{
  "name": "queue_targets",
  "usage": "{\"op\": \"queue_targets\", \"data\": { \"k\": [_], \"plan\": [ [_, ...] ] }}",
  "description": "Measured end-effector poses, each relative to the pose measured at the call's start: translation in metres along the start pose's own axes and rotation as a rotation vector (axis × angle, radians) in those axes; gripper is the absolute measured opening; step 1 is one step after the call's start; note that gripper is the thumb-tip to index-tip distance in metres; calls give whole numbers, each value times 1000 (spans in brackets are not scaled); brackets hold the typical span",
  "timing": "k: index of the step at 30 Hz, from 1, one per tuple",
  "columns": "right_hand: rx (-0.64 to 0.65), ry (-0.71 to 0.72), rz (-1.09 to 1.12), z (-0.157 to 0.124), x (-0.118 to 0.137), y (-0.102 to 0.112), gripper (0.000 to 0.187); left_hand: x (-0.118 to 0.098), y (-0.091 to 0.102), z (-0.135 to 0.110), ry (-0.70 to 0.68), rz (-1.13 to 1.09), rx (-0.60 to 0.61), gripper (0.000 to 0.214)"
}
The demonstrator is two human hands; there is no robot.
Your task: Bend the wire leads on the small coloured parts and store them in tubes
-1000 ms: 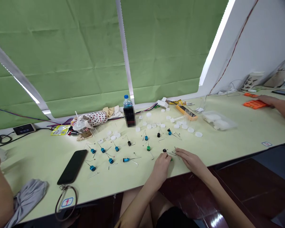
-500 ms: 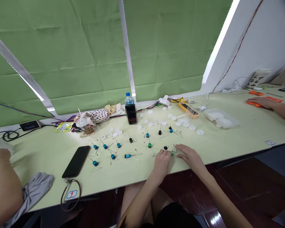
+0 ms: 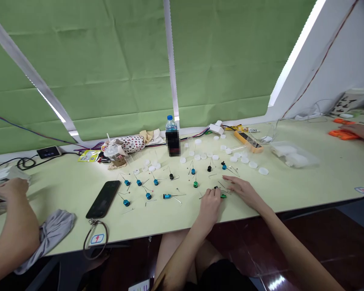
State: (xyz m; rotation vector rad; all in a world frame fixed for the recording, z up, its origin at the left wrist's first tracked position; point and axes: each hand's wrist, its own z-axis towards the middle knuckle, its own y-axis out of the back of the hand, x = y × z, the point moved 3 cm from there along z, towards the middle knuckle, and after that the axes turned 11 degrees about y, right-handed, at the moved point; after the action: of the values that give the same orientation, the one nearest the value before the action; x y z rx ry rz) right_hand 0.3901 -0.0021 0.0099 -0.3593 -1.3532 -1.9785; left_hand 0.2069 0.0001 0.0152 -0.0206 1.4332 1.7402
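My left hand (image 3: 210, 205) is closed, fingers bent down at the tabletop around a small green metal piece (image 3: 223, 196), whose end sticks out on the right. A small black part (image 3: 216, 187) shows just behind these fingertips. Palm down, my right hand (image 3: 243, 190) has its fingers stretched out and apart, beside a thin metal rod (image 3: 223, 185) on the table. Nearby stands a green knob (image 3: 195, 184) with a thin wire. Several blue knobs (image 3: 148, 196) with wires stand to the left, with bent hex keys (image 3: 177, 201) and a blue cylinder (image 3: 167, 196) lying among them.
White round caps (image 3: 252, 165) lie scattered behind, near a plastic bag (image 3: 291, 155) and a yellow multimeter (image 3: 248, 141). A bottle (image 3: 170, 125), a drink cup (image 3: 114, 155) and a phone (image 3: 103, 199) are on the table (image 3: 172, 222). Other people's arms (image 3: 20, 222) reach in at both sides.
The camera view has shifted, so the table's things appear further right. My right hand has drawn back from the green piece, which stays by my left fingers.
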Motion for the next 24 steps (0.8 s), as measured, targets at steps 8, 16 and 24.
{"op": "queue_targets", "data": {
  "k": [8, 16, 24],
  "plan": [
    [-297, -62, -150, 73, 10, 0, 40, -7, 22, -8, -94, -67, -60, 23],
    [-228, 33, -169, 116, 21, -7, 28, -4, 44, 34, 69, -376, -68, 44],
    [-239, 92, 219, 105, 49, 38, 28, -4, 29, 94, 138, -631, 41, 32]
  ]
}}
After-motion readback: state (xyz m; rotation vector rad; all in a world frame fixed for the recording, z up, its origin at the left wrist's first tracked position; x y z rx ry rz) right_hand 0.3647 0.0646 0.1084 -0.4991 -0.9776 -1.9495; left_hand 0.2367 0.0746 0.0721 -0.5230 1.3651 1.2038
